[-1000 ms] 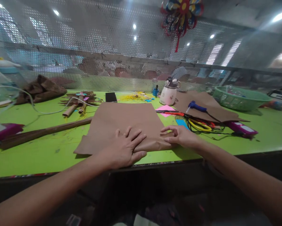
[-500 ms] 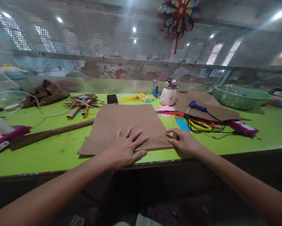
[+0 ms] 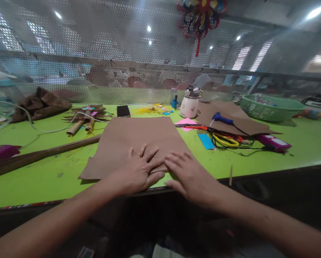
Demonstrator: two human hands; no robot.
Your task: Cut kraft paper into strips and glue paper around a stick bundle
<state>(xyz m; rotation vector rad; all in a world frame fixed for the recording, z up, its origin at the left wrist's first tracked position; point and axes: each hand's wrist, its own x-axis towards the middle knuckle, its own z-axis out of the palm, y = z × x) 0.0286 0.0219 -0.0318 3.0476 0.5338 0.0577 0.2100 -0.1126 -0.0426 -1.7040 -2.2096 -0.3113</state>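
A sheet of brown paper (image 3: 141, 133) lies on the green table, its near edge folded over in a narrow strip. My left hand (image 3: 139, 172) rests flat on the sheet near that edge, fingers spread, with a ring on one finger. Close beside it, my right hand (image 3: 191, 175) lies palm down over the paper's near right part, fingers stretched out and thumb at the table edge. It covers the right end of the fold. Neither hand grips anything. A thin tan sliver (image 3: 230, 175) shows at the table's front edge, right of my right arm.
A glue gun (image 3: 222, 118) lies on more brown paper (image 3: 246, 123). Nearby are scissors (image 3: 195, 127), coiled cables (image 3: 226, 140), a blue slip (image 3: 206, 142) and a bottle (image 3: 189, 104). Leftward lie a phone (image 3: 123, 111), rolled paper tubes (image 3: 76, 127) and a long brown strip (image 3: 50, 154). A green basket (image 3: 273, 110) stands right.
My right hand has moved left from the paper's right corner to beside my left hand, its fingers now flattened. The left hand stays pressed on the sheet. A thin sliver now shows at the table edge.
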